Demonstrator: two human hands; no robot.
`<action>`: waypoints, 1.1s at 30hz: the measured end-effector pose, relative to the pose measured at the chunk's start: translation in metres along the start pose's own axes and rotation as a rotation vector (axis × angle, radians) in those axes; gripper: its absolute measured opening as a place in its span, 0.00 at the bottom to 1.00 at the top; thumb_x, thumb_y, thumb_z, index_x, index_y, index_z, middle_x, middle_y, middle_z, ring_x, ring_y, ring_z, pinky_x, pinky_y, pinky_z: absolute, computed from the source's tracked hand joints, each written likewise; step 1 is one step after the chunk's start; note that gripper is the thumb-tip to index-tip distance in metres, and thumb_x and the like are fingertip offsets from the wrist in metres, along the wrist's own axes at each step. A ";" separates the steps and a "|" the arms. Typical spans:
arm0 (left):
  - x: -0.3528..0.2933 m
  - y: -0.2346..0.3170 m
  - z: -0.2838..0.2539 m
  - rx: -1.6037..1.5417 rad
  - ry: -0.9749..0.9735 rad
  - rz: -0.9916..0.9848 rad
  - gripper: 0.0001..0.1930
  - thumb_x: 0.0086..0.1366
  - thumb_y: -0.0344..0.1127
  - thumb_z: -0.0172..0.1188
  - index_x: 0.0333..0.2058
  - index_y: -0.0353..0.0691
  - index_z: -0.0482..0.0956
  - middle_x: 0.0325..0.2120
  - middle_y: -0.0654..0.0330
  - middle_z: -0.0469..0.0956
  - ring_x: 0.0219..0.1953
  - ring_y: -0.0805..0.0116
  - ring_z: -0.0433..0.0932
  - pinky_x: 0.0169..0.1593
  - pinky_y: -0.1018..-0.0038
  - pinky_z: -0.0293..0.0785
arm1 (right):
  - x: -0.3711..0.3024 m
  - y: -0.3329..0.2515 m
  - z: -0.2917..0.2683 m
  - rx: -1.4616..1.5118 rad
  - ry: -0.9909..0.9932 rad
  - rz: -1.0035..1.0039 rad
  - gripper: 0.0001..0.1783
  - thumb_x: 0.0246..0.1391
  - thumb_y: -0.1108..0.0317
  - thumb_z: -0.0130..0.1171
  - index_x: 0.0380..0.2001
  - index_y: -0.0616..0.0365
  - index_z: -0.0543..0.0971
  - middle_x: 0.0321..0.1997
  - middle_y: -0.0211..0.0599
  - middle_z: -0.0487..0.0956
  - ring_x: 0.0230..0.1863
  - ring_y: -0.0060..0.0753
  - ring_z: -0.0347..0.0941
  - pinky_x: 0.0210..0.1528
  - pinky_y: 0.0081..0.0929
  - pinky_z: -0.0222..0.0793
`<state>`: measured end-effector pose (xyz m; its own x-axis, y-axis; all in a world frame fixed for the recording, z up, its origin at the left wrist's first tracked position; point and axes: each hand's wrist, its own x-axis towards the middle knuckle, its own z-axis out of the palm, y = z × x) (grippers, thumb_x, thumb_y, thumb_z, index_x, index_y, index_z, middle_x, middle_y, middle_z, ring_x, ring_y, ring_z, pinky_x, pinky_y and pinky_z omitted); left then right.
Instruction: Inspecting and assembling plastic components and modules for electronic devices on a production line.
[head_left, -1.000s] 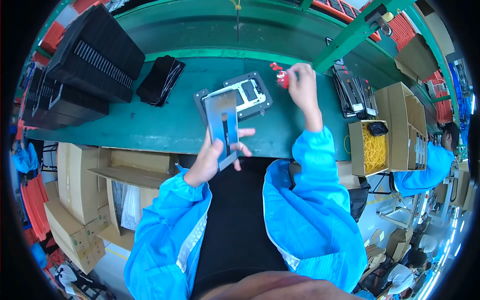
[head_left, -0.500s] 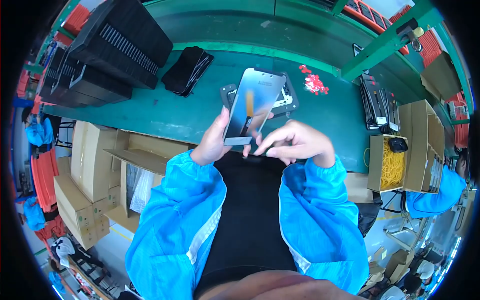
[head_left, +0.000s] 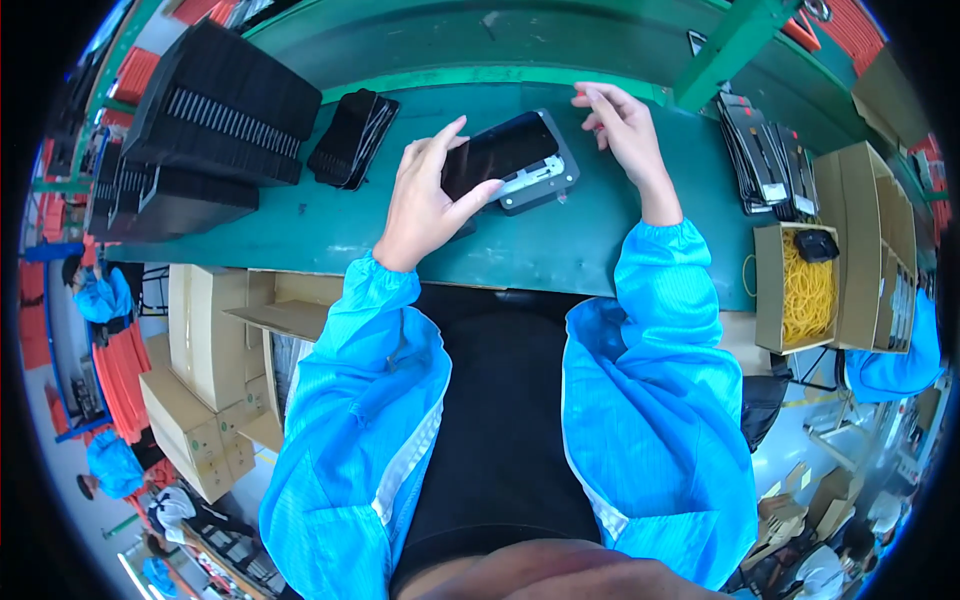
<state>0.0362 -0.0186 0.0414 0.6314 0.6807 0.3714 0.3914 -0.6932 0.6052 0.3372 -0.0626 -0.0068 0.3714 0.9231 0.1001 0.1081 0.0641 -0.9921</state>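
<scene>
Watching from afar, I see the dark screen panel (head_left: 508, 148), previously raised with its silvery back showing, now face-up over the grey holder (head_left: 568, 163), so the two overlap. My left hand (head_left: 422, 205) grasps its nearer end. Rightward, my right hand (head_left: 632, 142) hovers, fingers bent, by red bits (head_left: 602, 131); whether it pinches one, I cannot tell.

Left hand (head_left: 422, 205), thumb extended, right fingers (head_left: 610, 100) bent
</scene>
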 end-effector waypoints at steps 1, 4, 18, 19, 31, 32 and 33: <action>0.004 0.000 0.006 0.038 0.003 0.002 0.44 0.57 0.45 0.78 0.68 0.35 0.69 0.55 0.47 0.80 0.58 0.50 0.73 0.61 0.59 0.73 | 0.000 -0.003 -0.002 0.006 -0.031 0.024 0.22 0.74 0.53 0.54 0.59 0.56 0.82 0.45 0.32 0.84 0.36 0.17 0.76 0.29 0.15 0.68; 0.011 0.004 0.017 0.121 -0.001 0.012 0.44 0.58 0.45 0.78 0.68 0.34 0.68 0.55 0.47 0.80 0.58 0.50 0.74 0.62 0.58 0.71 | -0.005 -0.013 -0.002 0.015 -0.103 0.092 0.24 0.75 0.51 0.53 0.62 0.55 0.80 0.49 0.33 0.84 0.39 0.19 0.77 0.31 0.17 0.70; 0.005 0.008 0.019 0.136 0.037 0.054 0.48 0.48 0.41 0.83 0.66 0.35 0.69 0.54 0.50 0.81 0.59 0.49 0.74 0.65 0.57 0.69 | -0.012 0.000 0.001 -0.183 -0.446 0.040 0.34 0.65 0.56 0.67 0.69 0.59 0.72 0.46 0.38 0.85 0.37 0.22 0.77 0.38 0.23 0.73; 0.003 0.006 0.018 0.150 0.041 0.064 0.48 0.47 0.40 0.83 0.66 0.36 0.69 0.54 0.51 0.81 0.59 0.49 0.75 0.65 0.57 0.69 | -0.013 -0.003 0.002 -0.185 -0.452 0.039 0.34 0.65 0.56 0.67 0.69 0.59 0.72 0.46 0.38 0.85 0.37 0.22 0.77 0.38 0.23 0.73; -0.003 -0.002 0.023 0.114 0.090 0.065 0.46 0.45 0.41 0.84 0.63 0.39 0.72 0.55 0.52 0.80 0.61 0.45 0.74 0.74 0.42 0.54 | -0.018 -0.015 0.008 -0.272 -0.420 0.038 0.35 0.63 0.59 0.70 0.68 0.63 0.72 0.44 0.41 0.85 0.35 0.24 0.79 0.36 0.26 0.73; -0.003 -0.001 0.023 0.115 0.093 0.064 0.46 0.45 0.41 0.84 0.63 0.39 0.72 0.55 0.52 0.80 0.61 0.45 0.74 0.74 0.42 0.54 | -0.018 -0.012 0.007 -0.273 -0.409 0.021 0.35 0.63 0.59 0.70 0.68 0.63 0.72 0.44 0.41 0.85 0.35 0.23 0.78 0.36 0.25 0.73; -0.004 0.000 0.023 0.153 0.090 0.073 0.45 0.46 0.42 0.83 0.63 0.39 0.72 0.56 0.51 0.79 0.62 0.45 0.73 0.74 0.42 0.54 | -0.018 -0.009 0.007 -0.274 -0.398 0.004 0.35 0.63 0.60 0.70 0.68 0.64 0.73 0.44 0.41 0.85 0.36 0.23 0.78 0.37 0.25 0.72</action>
<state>0.0495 -0.0266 0.0234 0.6024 0.6410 0.4756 0.4483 -0.7647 0.4628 0.3235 -0.0773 0.0002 -0.0035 1.0000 0.0063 0.3664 0.0072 -0.9304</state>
